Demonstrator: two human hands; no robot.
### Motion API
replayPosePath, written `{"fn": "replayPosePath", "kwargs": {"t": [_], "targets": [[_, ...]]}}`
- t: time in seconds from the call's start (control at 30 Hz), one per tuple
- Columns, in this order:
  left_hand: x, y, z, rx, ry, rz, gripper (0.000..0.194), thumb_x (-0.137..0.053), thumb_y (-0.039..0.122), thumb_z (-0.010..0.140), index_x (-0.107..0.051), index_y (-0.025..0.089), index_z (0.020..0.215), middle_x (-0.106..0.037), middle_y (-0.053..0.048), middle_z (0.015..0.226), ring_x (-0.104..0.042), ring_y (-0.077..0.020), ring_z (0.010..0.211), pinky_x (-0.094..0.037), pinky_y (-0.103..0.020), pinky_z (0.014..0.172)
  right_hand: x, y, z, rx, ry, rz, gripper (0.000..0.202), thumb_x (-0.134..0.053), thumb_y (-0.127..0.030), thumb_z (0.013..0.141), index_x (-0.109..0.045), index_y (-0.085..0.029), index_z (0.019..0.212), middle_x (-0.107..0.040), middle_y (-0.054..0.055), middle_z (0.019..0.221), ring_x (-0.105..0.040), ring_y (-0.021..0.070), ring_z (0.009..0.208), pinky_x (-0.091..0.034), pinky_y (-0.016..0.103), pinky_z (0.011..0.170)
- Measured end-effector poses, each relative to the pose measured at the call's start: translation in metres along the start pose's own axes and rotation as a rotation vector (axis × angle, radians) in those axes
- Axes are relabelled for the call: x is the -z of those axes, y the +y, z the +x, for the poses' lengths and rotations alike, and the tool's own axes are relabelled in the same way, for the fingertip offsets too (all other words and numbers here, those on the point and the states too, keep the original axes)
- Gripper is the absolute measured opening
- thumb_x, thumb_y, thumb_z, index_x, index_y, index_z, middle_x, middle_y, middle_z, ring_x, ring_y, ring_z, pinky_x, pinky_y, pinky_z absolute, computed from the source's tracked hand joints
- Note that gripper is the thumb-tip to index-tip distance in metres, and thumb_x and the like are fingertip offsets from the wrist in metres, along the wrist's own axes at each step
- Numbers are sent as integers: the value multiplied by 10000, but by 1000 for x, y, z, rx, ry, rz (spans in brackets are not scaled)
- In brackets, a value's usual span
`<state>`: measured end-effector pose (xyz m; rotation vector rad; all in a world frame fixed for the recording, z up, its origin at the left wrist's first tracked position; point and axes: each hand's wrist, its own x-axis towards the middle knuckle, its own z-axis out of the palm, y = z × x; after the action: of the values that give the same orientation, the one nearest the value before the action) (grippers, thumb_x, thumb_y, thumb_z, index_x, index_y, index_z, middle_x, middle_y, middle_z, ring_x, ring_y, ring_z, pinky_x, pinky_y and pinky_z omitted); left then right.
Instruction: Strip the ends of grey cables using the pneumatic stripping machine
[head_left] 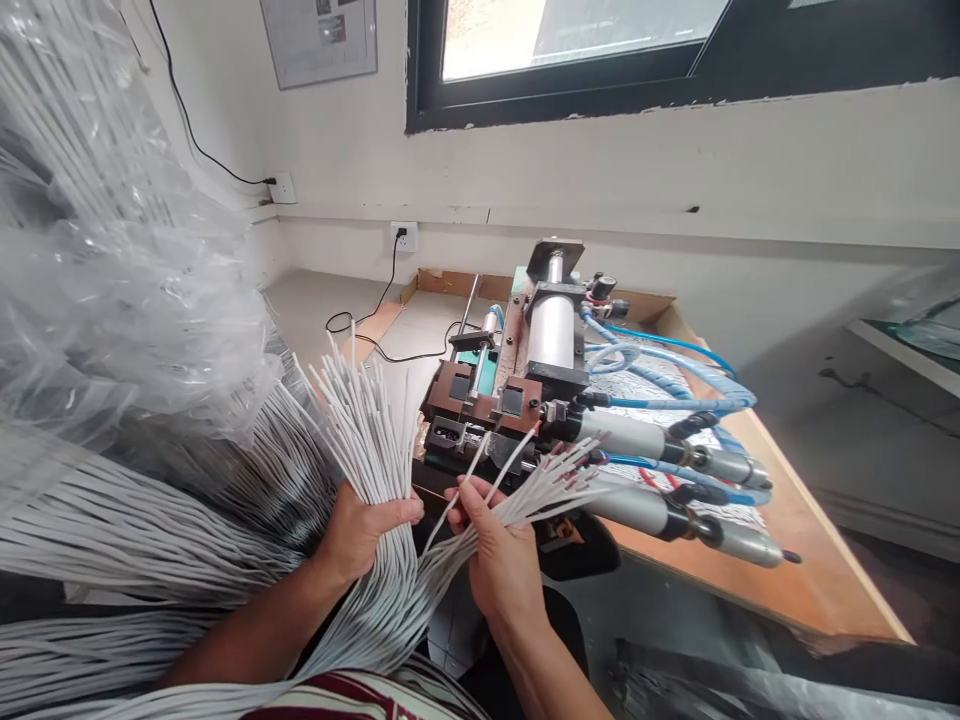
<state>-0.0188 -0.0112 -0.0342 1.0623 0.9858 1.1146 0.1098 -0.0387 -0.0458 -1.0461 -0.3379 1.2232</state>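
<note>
- Left hand (367, 525): grip clamped around the thick wire bundle (375, 460), thumb across the front.
- Wire bundle: pale grey-white, standing roughly upright above the fist, loose tips spreading at uneven heights. Located in front of the person, left of the machine (553, 335). Lengths below the fist curve down toward the lap.
- Right hand (506, 560): thumb and fingers together, grip closed on a smaller group, the fanned wires (551, 490). Exact count between thumb and fingertips cannot be told.
- Fanned wires: pointing right and slightly up, in front of the machine; several tips dark reddish. A couple of strands stand at a steeper angle near the thumb.
- Hands side by side, near each other, not touching.
- Machine: on the table (817, 560), just beyond the hands. Upright silver cylinder on top; two further cylinders stick out to the right. Blue and clear hoses (720, 390) loop off its right side.
- Left side: long loose wires (127, 520) heaped beside the left arm, crumpled clear plastic (127, 270) over the upper part.
- Behind: black cord (393, 272) runs from a wall socket (405, 237) down to the table; window (585, 40) above.
</note>
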Motion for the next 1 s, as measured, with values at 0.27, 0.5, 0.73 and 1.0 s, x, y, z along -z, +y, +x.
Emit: {"fn": "replayPosePath", "kwargs": {"t": [0.27,0.5,0.73,1.0], "targets": [[-2,8,4,4,29,-50,62,-681,120,559,-649,120,612,-633,-6,530,-580,-135,518,-461,-251,577,4,0,4,34,-231,-274,257,-678,-393,677,-666,-147,750,-647,38,616,-540,147,571,-414,290,592],[-6,15,7,30,76,-109,114,-701,125,513,-636,114,606,-618,4,509,-573,-130,486,-468,-246,528,7,9,0,209,-39,-274,241,-677,-391,676,-662,-157,736,-644,23,623,-546,151,590,-421,297,622],[-8,18,10,25,98,-148,170,-716,115,499,-624,108,641,-635,3,533,-601,-151,509,-495,-265,544,-10,-4,12,-18,132,83,252,-759,-324,552,-652,-135,680,-603,-7,542,-456,78,460,-361,217,470],[-11,22,8,23,86,-184,194,-708,95,502,-611,119,669,-617,24,546,-608,-145,505,-503,-260,547,-21,-12,15,-189,157,255,253,-804,-238,442,-638,-118,591,-573,-12,500,-440,59,438,-352,185,425]]}}
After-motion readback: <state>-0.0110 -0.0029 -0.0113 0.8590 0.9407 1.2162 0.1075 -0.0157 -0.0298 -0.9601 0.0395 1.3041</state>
